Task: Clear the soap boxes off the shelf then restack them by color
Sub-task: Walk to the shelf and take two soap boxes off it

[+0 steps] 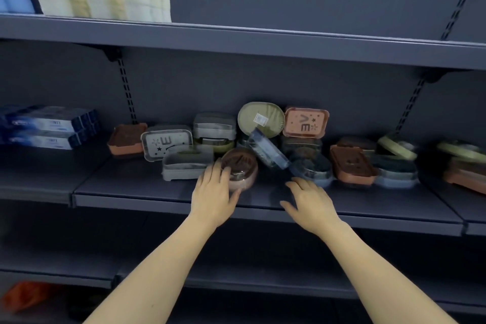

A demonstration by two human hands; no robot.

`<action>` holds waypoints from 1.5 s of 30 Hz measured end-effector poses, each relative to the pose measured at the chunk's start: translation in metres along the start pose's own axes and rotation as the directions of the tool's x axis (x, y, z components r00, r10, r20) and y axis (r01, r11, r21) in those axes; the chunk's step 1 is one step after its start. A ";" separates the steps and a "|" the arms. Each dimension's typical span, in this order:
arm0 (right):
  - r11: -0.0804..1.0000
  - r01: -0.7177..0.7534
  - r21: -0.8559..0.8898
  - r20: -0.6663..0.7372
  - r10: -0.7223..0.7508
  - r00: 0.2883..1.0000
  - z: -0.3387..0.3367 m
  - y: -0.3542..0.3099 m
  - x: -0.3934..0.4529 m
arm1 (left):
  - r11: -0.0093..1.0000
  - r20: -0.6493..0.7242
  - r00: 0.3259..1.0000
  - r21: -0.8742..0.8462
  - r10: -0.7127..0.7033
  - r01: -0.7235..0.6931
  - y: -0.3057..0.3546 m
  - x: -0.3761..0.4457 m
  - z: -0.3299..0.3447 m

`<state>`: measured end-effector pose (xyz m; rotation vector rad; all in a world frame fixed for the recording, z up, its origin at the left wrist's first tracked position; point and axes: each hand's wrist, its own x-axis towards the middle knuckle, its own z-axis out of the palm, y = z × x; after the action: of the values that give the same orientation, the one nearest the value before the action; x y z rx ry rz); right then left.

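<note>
My left hand [214, 192] clasps an oval pink soap box [240, 167] with a clear lid at the shelf [157, 193] front edge; my right hand [311, 200] hovers spread, empty.

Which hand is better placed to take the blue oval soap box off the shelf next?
Right. The right hand is open and free, just in front of the blue oval soap box. The left hand is already around the pink round box.
</note>
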<state>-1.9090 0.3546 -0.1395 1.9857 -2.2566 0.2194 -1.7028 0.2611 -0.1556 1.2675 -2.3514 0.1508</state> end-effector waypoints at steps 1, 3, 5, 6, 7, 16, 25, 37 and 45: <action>1.000 0.008 -0.004 -0.003 -0.008 1.000 0.001 0.003 0.002 | 1.000 0.009 1.000 0.004 -0.015 0.015 0.001 0.002 0.001; 0.999 0.029 -0.024 -0.024 -0.029 0.999 0.000 0.010 0.008 | 0.999 0.007 0.999 0.006 -0.039 0.039 0.004 0.007 0.003; 0.999 0.022 -0.032 -0.071 -0.024 0.997 -0.003 0.017 0.017 | 0.999 -0.004 0.999 0.025 -0.041 0.041 0.006 0.015 0.003; 1.000 0.009 -0.027 -0.098 -0.012 0.995 -0.005 0.019 0.022 | 0.998 -0.015 0.999 0.037 -0.042 0.042 0.008 0.019 0.003; 1.000 0.001 -0.016 -0.124 -0.003 0.992 -0.007 0.021 0.027 | 0.998 -0.024 0.999 0.044 -0.047 0.048 0.009 0.022 0.002; 1.000 0.007 0.026 -0.101 -0.004 0.995 -0.003 0.011 0.068 | 0.997 -0.012 0.999 0.063 -0.051 0.052 0.007 0.033 0.008; 0.989 -0.040 0.141 -0.112 0.056 0.992 -0.001 -0.020 0.107 | 0.992 0.008 1.000 0.125 0.016 -0.017 -0.024 0.042 -0.007; 0.773 -0.130 0.621 -0.076 0.224 0.972 -0.030 0.000 0.109 | 0.993 0.079 0.991 0.034 0.112 -0.115 -0.002 0.067 0.003; 0.729 -0.204 0.654 0.045 0.232 0.972 -0.029 0.023 0.103 | 0.993 0.127 0.985 -0.044 0.116 -0.111 -0.002 0.070 0.017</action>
<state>-1.9451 0.2632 -0.0918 1.9157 -2.6208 1.2275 -1.7398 0.2008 -0.1401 1.1581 -2.5257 0.0624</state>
